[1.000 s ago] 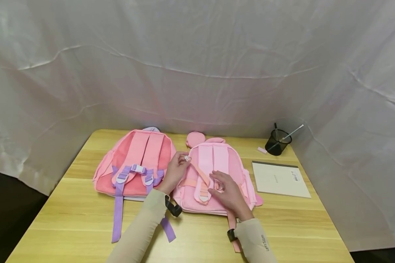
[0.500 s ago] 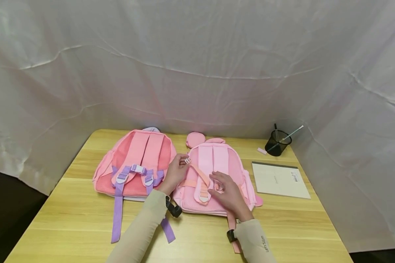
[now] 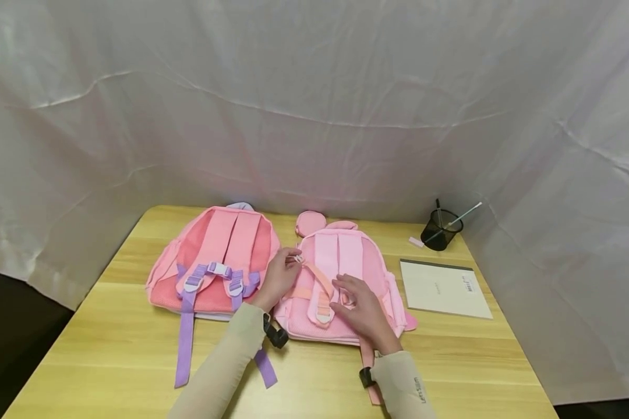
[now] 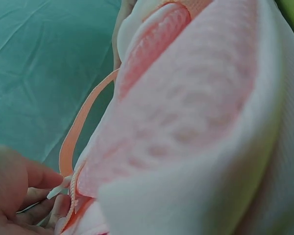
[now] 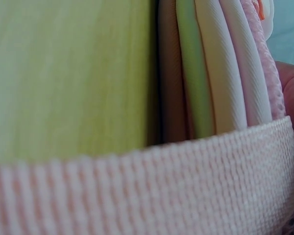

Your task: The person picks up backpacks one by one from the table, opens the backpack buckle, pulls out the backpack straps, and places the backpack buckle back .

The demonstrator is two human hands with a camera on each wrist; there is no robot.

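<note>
A light pink backpack (image 3: 371,254) lies back-panel up on the table in the head view. My left hand (image 3: 276,280) pinches a small white buckle (image 3: 298,258) at the end of its orange strap (image 3: 320,276), by the bag's left edge. The left wrist view shows that white buckle (image 4: 57,189) between thumb and fingers, with the strap (image 4: 78,127) arching away. My right hand (image 3: 366,308) hovers over or rests on the lower right of the bag, its fingers loosely bent. Whether it touches the bag is unclear. A long pink strap (image 3: 367,352) hangs below it.
A coral backpack (image 3: 264,244) with purple straps lies to the left. At right are a notepad (image 3: 445,289), a black mesh pen cup (image 3: 438,234) and a small pink block (image 3: 416,241). A round pink pouch (image 3: 311,223) sits behind the light pink bag.
The left hand has lowered very slightly with the white buckle, which has turned a little in its fingers. The right hand stays almost still. The head view has shifted slightly.
</note>
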